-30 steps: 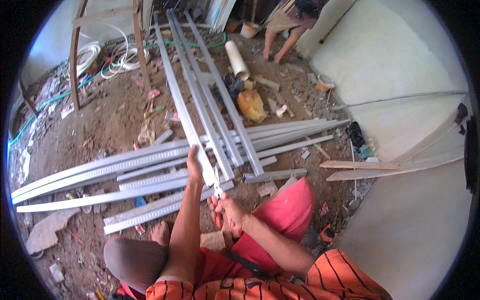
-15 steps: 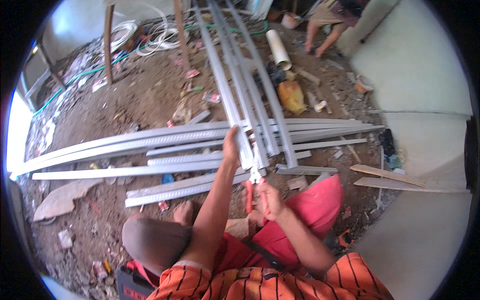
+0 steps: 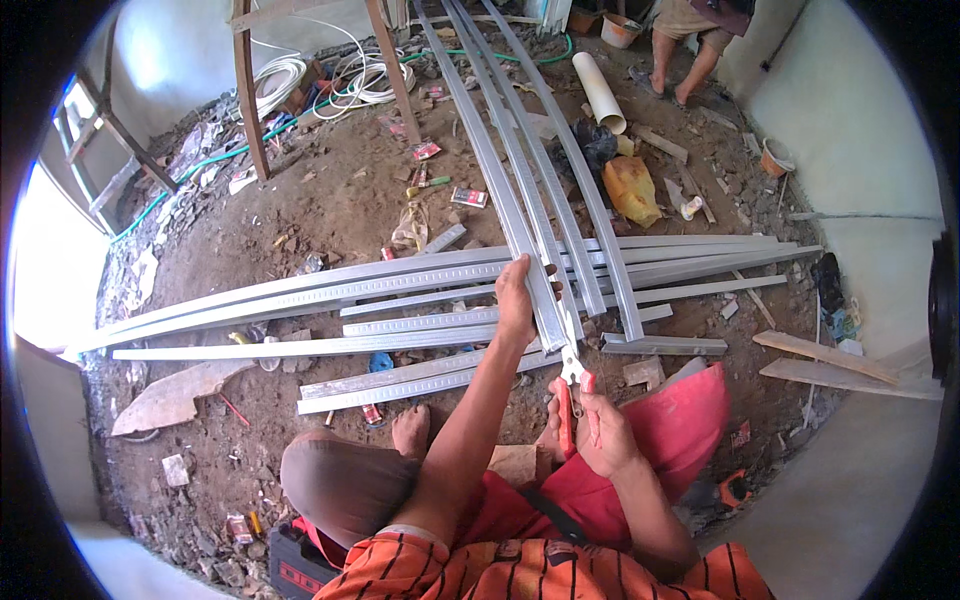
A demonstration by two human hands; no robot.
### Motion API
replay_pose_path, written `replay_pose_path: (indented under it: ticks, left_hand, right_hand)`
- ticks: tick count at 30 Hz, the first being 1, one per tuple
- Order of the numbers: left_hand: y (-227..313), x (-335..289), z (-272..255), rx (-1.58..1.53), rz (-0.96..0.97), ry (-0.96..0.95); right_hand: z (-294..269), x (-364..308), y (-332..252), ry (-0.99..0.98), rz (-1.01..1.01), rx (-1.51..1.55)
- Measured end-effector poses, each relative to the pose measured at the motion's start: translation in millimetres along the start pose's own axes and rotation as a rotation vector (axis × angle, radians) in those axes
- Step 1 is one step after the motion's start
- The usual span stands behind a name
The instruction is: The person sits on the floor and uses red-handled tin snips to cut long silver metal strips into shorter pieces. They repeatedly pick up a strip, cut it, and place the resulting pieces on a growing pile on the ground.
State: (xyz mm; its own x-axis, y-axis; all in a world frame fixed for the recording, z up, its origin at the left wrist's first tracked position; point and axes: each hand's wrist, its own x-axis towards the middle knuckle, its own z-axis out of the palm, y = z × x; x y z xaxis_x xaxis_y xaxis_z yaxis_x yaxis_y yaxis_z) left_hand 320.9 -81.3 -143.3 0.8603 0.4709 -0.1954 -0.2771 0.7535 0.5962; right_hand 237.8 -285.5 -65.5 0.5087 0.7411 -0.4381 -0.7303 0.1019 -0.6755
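My left hand (image 3: 517,302) is wrapped round a long metal channel (image 3: 490,170) near its close end. Red-handled tin snips (image 3: 571,370) are in my right hand (image 3: 603,425), with their handles spread and their jaws at the channel's end. Whether the blades bite into the metal is too small to tell. Beside the held channel, several more long channels (image 3: 602,230) run away from me. Beneath them, a row of metal profiles (image 3: 250,302) lies crosswise on the dirt. A short channel piece (image 3: 664,345) rests to the right of the snips.
Wooden boards (image 3: 825,357) lie at the right by the wall. Farther off are a white pipe (image 3: 599,93), a yellow bag (image 3: 631,190), coiled white cable (image 3: 280,85) and wooden posts (image 3: 250,100). Another person's legs (image 3: 680,60) stand at the back right. A dark case (image 3: 295,565) sits beside me.
The view has shifted, so the whole scene sits farther right and slightly lower. My left hand still holds the channel, and the snips remain at its end in my right hand.
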Motion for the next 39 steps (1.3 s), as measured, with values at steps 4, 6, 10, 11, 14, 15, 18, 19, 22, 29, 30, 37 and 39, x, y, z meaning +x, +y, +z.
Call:
replay_pose_path:
  ticks: [4, 6, 10, 11, 14, 15, 18, 19, 22, 29, 30, 37, 39]
  left_hand:
    - [7, -4, 1, 0.100, 0.049, -0.003]
    - [14, -4, 0, 0.039, -0.027, 0.026]
    - [31, -10, 16, 0.023, -0.186, 0.032]
    - [33, -11, 17, -0.001, -0.182, -0.004]
    - [42, -13, 19, -0.107, -0.250, -0.163]
    - [44, -15, 19, -0.143, -0.274, -0.179]
    - [56, -13, 15, -0.239, -0.161, -0.111]
    - [59, -14, 15, -0.285, -0.174, -0.120]
    - [65, -14, 19, -0.283, -0.143, -0.117]
    - [73, -26, 29, -0.165, -0.145, -0.090]
    - [72, -26, 28, -0.123, -0.152, -0.072]
    - [68, -23, 24, -0.128, -0.201, -0.034]
    - [69, -25, 23, -0.116, -0.165, -0.061]
  right_hand:
    - [-2, -3, -2, -0.054, 0.031, 0.027]
    - [-1, -8, -1, -0.083, 0.101, 0.031]
    - [-12, -37, 17, -0.076, 0.231, 0.114]
    - [-4, -44, 14, -0.091, 0.269, 0.093]
    - [-5, -47, 16, -0.111, 0.194, 0.027]
    - [-3, -48, 16, -0.121, 0.161, 0.005]
    - [11, -50, 9, -0.142, 0.048, -0.140]
    - [8, -50, 13, -0.124, 0.028, -0.221]
    - [11, -46, 18, 0.029, -0.016, -0.281]
    - [23, -31, 14, 0.142, -0.099, -0.335]
    - [24, -25, 15, 0.126, -0.095, -0.374]
    - [35, 3, 13, 0.102, -0.031, -0.511]
    - [42, 6, 8, 0.120, -0.014, -0.499]
